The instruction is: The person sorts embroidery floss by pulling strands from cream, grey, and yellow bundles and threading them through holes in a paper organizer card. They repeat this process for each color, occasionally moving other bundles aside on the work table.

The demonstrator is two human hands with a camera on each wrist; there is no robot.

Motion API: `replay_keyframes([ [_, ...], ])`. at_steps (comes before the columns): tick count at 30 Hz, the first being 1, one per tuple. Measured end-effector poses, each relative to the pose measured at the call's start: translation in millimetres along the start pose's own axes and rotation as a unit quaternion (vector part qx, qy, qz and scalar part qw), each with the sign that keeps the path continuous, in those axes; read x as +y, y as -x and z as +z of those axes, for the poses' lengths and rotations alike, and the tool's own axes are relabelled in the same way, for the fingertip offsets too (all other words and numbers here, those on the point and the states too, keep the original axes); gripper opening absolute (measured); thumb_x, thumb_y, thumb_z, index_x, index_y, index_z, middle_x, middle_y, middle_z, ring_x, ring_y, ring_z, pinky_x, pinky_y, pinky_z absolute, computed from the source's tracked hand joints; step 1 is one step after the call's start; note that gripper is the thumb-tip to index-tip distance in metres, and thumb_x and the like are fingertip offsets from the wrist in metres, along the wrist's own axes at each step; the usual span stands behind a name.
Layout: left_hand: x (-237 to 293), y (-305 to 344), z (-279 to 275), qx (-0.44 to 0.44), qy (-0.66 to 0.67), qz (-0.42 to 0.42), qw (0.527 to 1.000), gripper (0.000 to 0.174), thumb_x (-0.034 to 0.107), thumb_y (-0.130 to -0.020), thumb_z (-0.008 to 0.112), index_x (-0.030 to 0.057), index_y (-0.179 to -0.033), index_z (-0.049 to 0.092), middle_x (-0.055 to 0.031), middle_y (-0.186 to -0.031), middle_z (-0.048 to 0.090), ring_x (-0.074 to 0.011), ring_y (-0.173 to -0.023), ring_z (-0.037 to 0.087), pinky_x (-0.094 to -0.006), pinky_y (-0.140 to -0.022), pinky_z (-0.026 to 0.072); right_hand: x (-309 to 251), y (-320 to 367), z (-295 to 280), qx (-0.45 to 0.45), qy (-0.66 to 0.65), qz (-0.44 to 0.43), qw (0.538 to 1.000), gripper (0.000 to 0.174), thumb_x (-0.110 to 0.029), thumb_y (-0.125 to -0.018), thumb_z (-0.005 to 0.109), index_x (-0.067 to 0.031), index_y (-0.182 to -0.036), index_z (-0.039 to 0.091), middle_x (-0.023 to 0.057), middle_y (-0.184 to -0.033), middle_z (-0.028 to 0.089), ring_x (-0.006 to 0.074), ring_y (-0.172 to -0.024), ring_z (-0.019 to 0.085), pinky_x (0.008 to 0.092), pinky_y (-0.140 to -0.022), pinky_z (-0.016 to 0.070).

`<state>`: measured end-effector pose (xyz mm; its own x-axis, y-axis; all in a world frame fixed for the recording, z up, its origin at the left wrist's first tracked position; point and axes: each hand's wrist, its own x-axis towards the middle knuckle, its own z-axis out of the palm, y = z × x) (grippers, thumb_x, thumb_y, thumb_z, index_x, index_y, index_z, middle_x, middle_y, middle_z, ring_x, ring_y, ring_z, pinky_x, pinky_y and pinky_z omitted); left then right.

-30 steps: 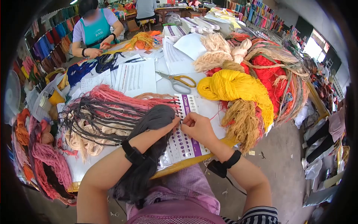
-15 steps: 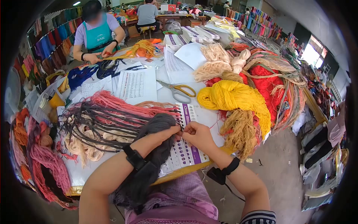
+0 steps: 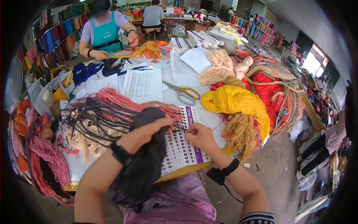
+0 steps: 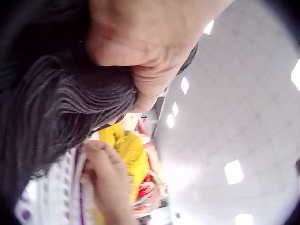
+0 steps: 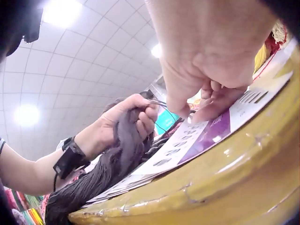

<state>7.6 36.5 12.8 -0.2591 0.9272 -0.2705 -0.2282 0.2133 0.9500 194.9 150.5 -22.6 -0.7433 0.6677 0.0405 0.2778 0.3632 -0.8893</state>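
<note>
My left hand (image 3: 151, 128) grips a thick hank of dark grey thread (image 3: 140, 171), which hangs over the table's front edge. Thin dark strands run from its fingertips toward my right hand (image 3: 203, 137), whose thumb and forefinger pinch them close over a white and purple punched card (image 3: 196, 149). Rows of round holes and printed dots mark the card. Pink and dark strands (image 3: 169, 110) end at holes along its upper left edge. In the right wrist view, the left fingers (image 5: 145, 122) curl around the grey thread, and the right fingertips touch the card's surface.
Grey-handled and yellow-handled scissors (image 3: 186, 95) lie beyond the card, beside printed sheets (image 3: 143, 84). A yellow hank (image 3: 238, 104) and tan thread (image 3: 238, 136) are at right. Pink and cream bundles (image 3: 85, 134) spread at left. A person in a teal apron (image 3: 106, 35) handles thread opposite.
My left hand has drawn left, away from the right hand, with the grey hank, opening a gap with strands across it. The right hand stays by the card. The person opposite has spread their hands.
</note>
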Motion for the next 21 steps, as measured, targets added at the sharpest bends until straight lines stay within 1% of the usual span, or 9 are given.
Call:
replay_keyframes([
  [2, 10, 18, -11, 0.008, 0.081, 0.013, 0.997, 0.017, 0.014, -0.084, 0.061, 0.005, -0.097, 0.058, -0.0094, -0.089, 0.065, -0.0168, -0.073, 0.063, -0.0248, -0.061, 0.0492, -2, 0, -1, -0.005, -0.007, 0.012, 1.0, 0.015, -0.009, -0.075, 0.067, 0.0029, -0.084, 0.062, 0.007, -0.069, 0.064, 0.0097, -0.053, 0.059, 0.0225, -0.046, 0.0492],
  [7, 41, 83, -61, 0.021, 0.194, 0.042, 0.98, 0.015, 0.014, -0.086, 0.057, 0.0037, -0.096, 0.054, -0.013, -0.093, 0.065, -0.0233, -0.075, 0.066, -0.0258, -0.057, 0.0495, -6, -1, 0, -0.006, 0.015, 0.019, 1.0, 0.017, -0.011, -0.075, 0.068, 0.0025, -0.082, 0.062, 0.0068, -0.069, 0.064, 0.0095, -0.053, 0.06, 0.0227, -0.046, 0.0491],
  [10, 54, 120, -87, 0.006, 0.228, 0.073, 0.971, 0.02, 0.023, -0.092, 0.054, 0.0065, -0.081, 0.054, -0.0042, -0.068, 0.053, -0.0142, -0.054, 0.052, -0.0232, -0.046, 0.0379, -9, -1, 0, -0.007, 0.034, 0.023, 0.999, 0.018, -0.012, -0.074, 0.069, 0.0022, -0.082, 0.062, 0.0065, -0.069, 0.064, 0.0094, -0.053, 0.06, 0.0229, -0.046, 0.0491],
  [13, 57, 156, -128, 0.101, 0.147, 0.074, 0.981, 0.026, 0.024, -0.093, 0.055, 0.0098, -0.071, 0.05, 0.0005, -0.059, 0.044, -0.0091, -0.045, 0.04, -0.0217, -0.04, 0.0301, -8, -2, 2, -0.002, 0.043, 0.028, 0.999, 0.019, -0.014, -0.074, 0.07, 0.0018, -0.081, 0.062, 0.0069, -0.069, 0.064, 0.0113, -0.052, 0.06, 0.0241, -0.047, 0.0499],
  [15, 62, 181, -160, 0.138, 0.193, 0.101, 0.966, 0.026, 0.021, -0.091, 0.055, 0.0119, -0.068, 0.047, 0.0033, -0.057, 0.04, -0.0075, -0.042, 0.037, -0.0222, -0.037, 0.0277, -7, -2, 4, 0.005, 0.049, 0.026, 0.998, 0.02, -0.016, -0.073, 0.07, 0.0016, -0.079, 0.062, 0.0076, -0.068, 0.065, 0.0132, -0.051, 0.061, 0.0251, -0.048, 0.0507],
  [16, 67, 195, -169, 0.208, 0.215, 0.117, 0.947, 0.025, 0.019, -0.091, 0.055, 0.0116, -0.069, 0.047, 0.0038, -0.056, 0.039, -0.0072, -0.041, 0.036, -0.022, -0.036, 0.0268, -7, -3, 4, 0.006, 0.05, 0.028, 0.998, 0.02, -0.016, -0.073, 0.07, 0.0014, -0.079, 0.062, 0.0076, -0.068, 0.065, 0.0132, -0.05, 0.061, 0.025, -0.048, 0.0505],
  [18, 63, 221, -210, 0.228, 0.228, 0.174, 0.93, 0.023, 0.019, -0.091, 0.055, 0.0113, -0.071, 0.049, 0.0036, -0.056, 0.041, -0.0073, -0.04, 0.036, -0.0212, -0.036, 0.0271, -10, -2, 5, 0.007, 0.054, 0.028, 0.998, 0.02, -0.016, -0.073, 0.07, 0.0013, -0.078, 0.062, 0.0077, -0.068, 0.065, 0.0131, -0.05, 0.061, 0.0249, -0.048, 0.0503],
  [20, 63, 236, -224, 0.286, 0.211, 0.186, 0.916, 0.022, 0.018, -0.091, 0.056, 0.0117, -0.071, 0.049, 0.0033, -0.057, 0.042, -0.0073, -0.038, 0.036, -0.0211, -0.034, 0.0268, -13, -2, 5, 0.001, 0.061, 0.03, 0.998, 0.02, -0.016, -0.073, 0.07, 0.0011, -0.077, 0.062, 0.008, -0.067, 0.065, 0.0131, -0.05, 0.061, 0.0255, -0.049, 0.0502],
  [21, 58, 241, -235, 0.253, 0.157, 0.171, 0.939, 0.014, 0.016, -0.088, 0.06, 0.0088, -0.077, 0.056, 0.0019, -0.063, 0.051, -0.0081, -0.045, 0.044, -0.0211, -0.041, 0.0343, -12, -2, 6, 0.0, 0.063, 0.029, 0.998, 0.02, -0.016, -0.073, 0.07, 0.0011, -0.077, 0.062, 0.008, -0.067, 0.065, 0.0131, -0.05, 0.061, 0.0255, -0.049, 0.0502],
])
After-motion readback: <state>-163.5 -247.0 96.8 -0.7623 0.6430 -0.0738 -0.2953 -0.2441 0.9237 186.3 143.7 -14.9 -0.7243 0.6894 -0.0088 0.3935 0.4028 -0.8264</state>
